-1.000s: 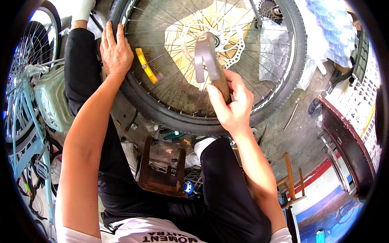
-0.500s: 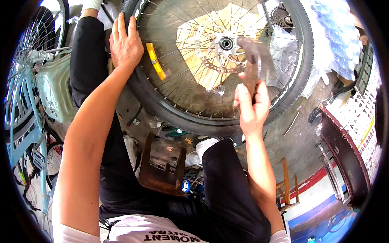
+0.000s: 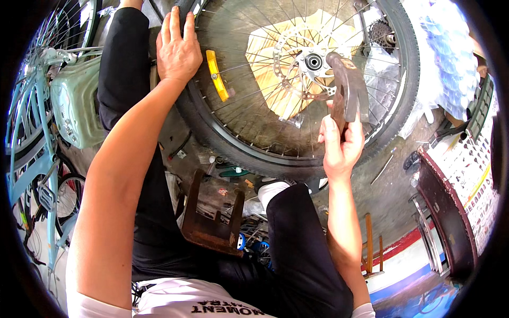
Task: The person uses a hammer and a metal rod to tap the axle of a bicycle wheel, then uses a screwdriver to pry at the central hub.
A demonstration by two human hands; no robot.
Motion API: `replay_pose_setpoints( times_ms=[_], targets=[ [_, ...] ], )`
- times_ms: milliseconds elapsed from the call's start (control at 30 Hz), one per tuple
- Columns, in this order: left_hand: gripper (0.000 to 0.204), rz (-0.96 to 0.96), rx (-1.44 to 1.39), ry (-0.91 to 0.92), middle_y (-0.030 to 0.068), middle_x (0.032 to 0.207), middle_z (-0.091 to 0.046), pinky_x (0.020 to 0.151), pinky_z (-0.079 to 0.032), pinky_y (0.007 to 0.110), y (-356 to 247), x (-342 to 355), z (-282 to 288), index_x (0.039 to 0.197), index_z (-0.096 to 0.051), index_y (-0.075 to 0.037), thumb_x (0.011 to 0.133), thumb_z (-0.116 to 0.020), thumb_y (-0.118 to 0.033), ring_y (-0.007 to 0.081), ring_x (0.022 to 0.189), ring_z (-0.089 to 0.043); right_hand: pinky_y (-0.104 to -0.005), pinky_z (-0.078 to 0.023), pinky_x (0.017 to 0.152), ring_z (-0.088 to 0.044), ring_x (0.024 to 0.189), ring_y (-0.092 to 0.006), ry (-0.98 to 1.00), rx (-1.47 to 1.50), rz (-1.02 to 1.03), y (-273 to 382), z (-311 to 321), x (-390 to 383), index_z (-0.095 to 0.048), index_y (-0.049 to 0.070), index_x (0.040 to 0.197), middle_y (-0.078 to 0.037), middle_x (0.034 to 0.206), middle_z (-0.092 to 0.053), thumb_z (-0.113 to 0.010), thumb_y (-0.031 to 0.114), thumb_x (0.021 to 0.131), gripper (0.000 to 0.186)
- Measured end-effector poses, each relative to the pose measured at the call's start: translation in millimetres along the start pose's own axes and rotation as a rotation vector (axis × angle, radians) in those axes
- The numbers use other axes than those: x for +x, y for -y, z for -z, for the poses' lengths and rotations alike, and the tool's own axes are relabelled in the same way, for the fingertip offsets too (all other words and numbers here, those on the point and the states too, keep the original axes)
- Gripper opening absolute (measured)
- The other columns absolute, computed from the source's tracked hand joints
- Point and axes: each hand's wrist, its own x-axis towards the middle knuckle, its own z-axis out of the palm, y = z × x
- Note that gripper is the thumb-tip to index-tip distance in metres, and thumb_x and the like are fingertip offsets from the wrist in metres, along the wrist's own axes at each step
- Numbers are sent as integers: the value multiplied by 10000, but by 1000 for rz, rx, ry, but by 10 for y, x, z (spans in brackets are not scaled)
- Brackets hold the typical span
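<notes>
A bicycle wheel with a black tyre [image 3: 254, 160] lies flat between my knees and beyond. My left hand [image 3: 179, 55] is spread over the tyre's left side, fingers stretched out. In my right hand [image 3: 343, 146] is a worn claw hammer [image 3: 345, 87], gripped by its wooden handle. The hammer's head hangs just right of the wheel hub [image 3: 313, 62]; whether they touch, I cannot tell. Around the hub sits a silver disc brake rotor [image 3: 278, 70]. A yellow reflector [image 3: 217, 76] is fixed among the spokes near my left hand. Beneath the hub shows a tan board-like sheet [image 3: 265, 87].
Light-blue bicycle parts [image 3: 40, 180] and a pale green basin-like piece [image 3: 77, 108] crowd the left. Below the wheel stands a dark wooden stool [image 3: 209, 228]. Clear plastic wrapping [image 3: 442, 53] lies at the upper right, with a cassette of sprockets [image 3: 380, 33] nearby.
The whole scene has shifted rightward in the picture. The hammer, blurred before, is sharper and still beside the hub. My left hand keeps its place on the tyre.
</notes>
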Motion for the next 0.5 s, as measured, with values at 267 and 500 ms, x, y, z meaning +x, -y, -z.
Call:
replay_pose_setpoints(
  times_ms=[267, 500],
  targets=[
    [561, -12, -9, -28, 206, 1607, -399, 1139, -392, 510, -30, 23, 28, 1488, -521, -112, 937, -610, -172, 399, 1472, -390, -206, -408, 551, -512, 620, -34, 42, 120, -242, -116, -19, 38, -651, -2, 1241, 17, 774, -586, -661, 188, 1029, 285],
    [560, -9, 9, -22, 194, 1612, -395, 1145, -383, 504, -6, -1, 19, 1496, -514, -126, 947, -602, -191, 396, 1478, -383, -212, -414, 569, -501, 634, -57, 24, 208, -112, 50, -34, 44, -610, -45, 1281, -10, 765, -571, -593, 165, 1056, 308]
  ],
)
